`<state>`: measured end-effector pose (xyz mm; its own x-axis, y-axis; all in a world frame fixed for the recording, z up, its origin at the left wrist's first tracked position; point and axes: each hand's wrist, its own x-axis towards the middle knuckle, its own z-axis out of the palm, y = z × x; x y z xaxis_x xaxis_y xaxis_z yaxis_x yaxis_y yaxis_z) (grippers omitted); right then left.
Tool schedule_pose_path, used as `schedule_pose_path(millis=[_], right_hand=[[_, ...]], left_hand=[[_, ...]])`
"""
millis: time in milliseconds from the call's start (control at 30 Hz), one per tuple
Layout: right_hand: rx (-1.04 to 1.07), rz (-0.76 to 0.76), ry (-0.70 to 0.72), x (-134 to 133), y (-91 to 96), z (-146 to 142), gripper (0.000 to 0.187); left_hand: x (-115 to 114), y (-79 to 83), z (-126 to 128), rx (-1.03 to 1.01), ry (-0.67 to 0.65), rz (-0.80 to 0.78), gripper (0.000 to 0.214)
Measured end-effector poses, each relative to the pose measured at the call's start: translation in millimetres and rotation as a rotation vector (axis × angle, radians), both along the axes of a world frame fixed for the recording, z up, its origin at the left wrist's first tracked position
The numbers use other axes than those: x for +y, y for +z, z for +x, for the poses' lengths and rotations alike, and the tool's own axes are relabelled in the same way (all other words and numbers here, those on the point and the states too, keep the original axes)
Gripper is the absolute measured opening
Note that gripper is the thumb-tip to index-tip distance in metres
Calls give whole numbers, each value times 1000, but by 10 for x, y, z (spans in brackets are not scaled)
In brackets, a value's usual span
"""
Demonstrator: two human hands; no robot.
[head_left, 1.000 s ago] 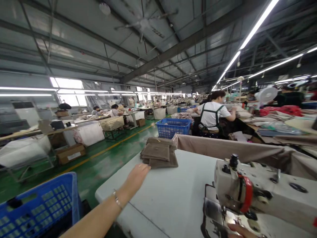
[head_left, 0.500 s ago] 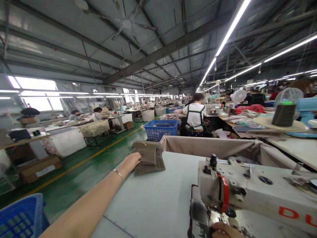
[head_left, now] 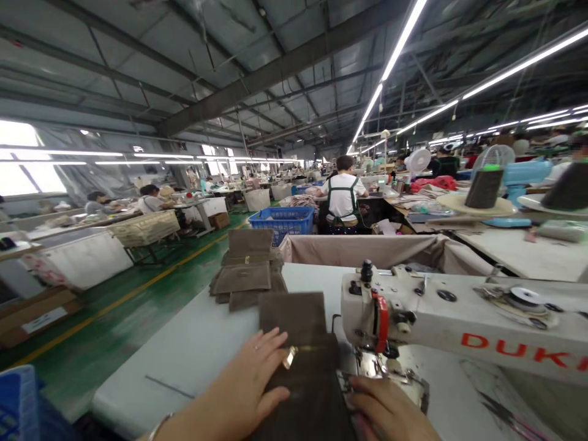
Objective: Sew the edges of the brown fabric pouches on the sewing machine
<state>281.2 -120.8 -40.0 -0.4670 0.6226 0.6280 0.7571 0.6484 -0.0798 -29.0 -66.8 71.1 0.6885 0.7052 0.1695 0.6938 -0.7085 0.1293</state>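
red capitals run along the arm of the white sewing machine: i can read "duk", with a further letter sliced off by the right edge. a cardboard box on the green floor at left bears a white label, its print too small to read.

half a second ago the left hand was out at the far pile of brown fabric pieces; now it is back near the machine, with a zippered brown fabric panel lying under it on the pale table. the view has swung rightward too, so more of the lettering shows, and small snips have come into sight at lower right.

the left hand lies with fingers spread and thumb apart, pressing on the panel just beside a gold zipper pull. the right hand is at the panel's right edge, just below the needle area; i cannot tell whether its fingers pinch the cloth, since the lower frame cuts it off. the panel's near end is cut off as well, and the bracelet on the left wrist shows only in part. the needle itself is hard to make out among the metal parts.
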Motion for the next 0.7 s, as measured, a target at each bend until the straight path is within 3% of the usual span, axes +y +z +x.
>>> schedule_pose_path(millis=[100, 200, 300, 400, 533, 633, 700], right_hand=[[12, -67, 34, -135, -2, -316, 34], [65, -65, 56, -234, -58, -506, 33], [146, -146, 6, -342, -104, -494, 30], [230, -220, -175, -483, -176, -368, 23], [284, -237, -423, -655, -259, -264, 25], [329, -285, -394, -701, -134, -263, 14], [368, -321, -315, -689, 57, -258, 6]], left_hand=[[-123, -375, 155, -13, 43, -153, 50], [-17, -493, 416, -65, -2, -165, 51], [35, -474, 685, -93, -146, -219, 56], [-43, -470, 820, -89, -124, -258, 61], [-215, -469, 827, -74, 11, -249, 19], [-327, -348, 809, -185, 143, -369, 17], [-384, -199, 800, -369, 168, -565, 23]])
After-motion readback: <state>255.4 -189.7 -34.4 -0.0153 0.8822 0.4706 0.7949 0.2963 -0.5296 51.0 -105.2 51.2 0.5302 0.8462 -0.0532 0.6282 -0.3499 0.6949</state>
